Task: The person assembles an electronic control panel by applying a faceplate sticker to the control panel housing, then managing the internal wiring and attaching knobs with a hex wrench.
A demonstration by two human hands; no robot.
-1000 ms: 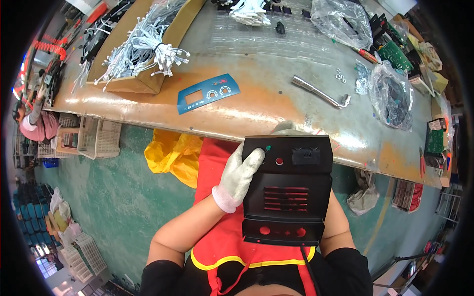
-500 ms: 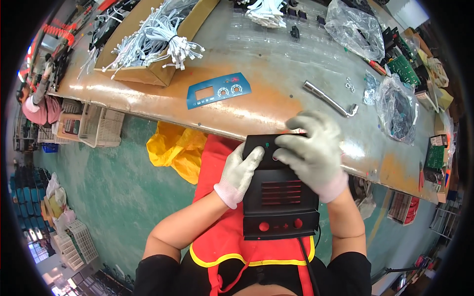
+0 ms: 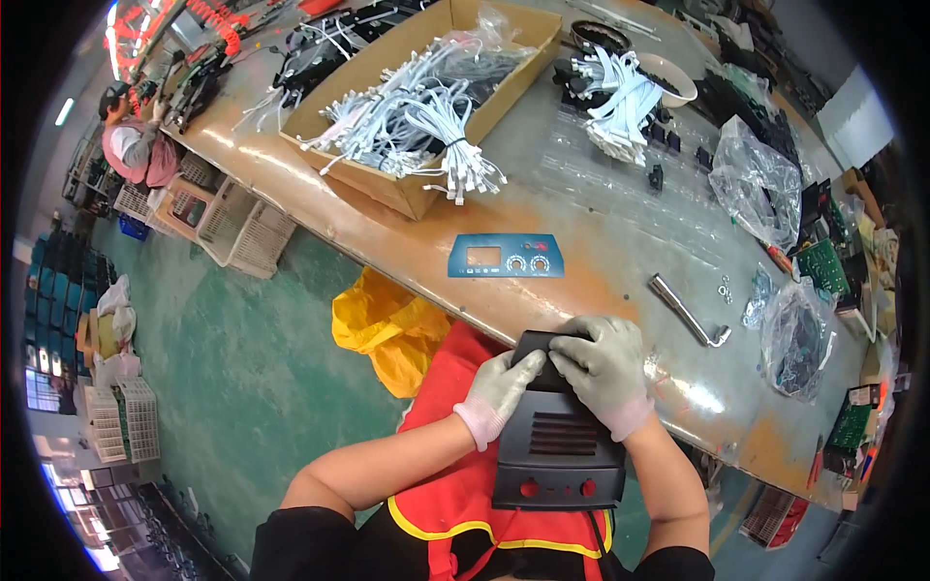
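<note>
A black slotted metal housing [image 3: 557, 467] with two round holes along its near edge rests against my red apron [image 3: 436, 484], tilted up toward the table edge. My left hand [image 3: 499, 389], in a pale work glove, grips its left side near the far end, thumb on top. My gloved right hand [image 3: 607, 368] is closed over the upper right of the housing, fingertips pressed on its far panel; whether a small part is under them is hidden. On the table beyond lies a blue control panel plate [image 3: 505, 254] with a window and two dial holes.
An L-shaped socket wrench [image 3: 686, 308] and small metal nuts [image 3: 725, 288] lie on the table to the right. A cardboard box [image 3: 395, 197] of white cables stands far left; another cable bundle [image 3: 620, 107] lies beyond. A yellow bag [image 3: 387, 334] hangs below the edge. A person [image 3: 136, 153] works far left.
My view has shifted, so the table things appear lower and further right. My right hand, blurred and partly raised before, has settled onto the housing's far panel. My left hand keeps its grip.
</note>
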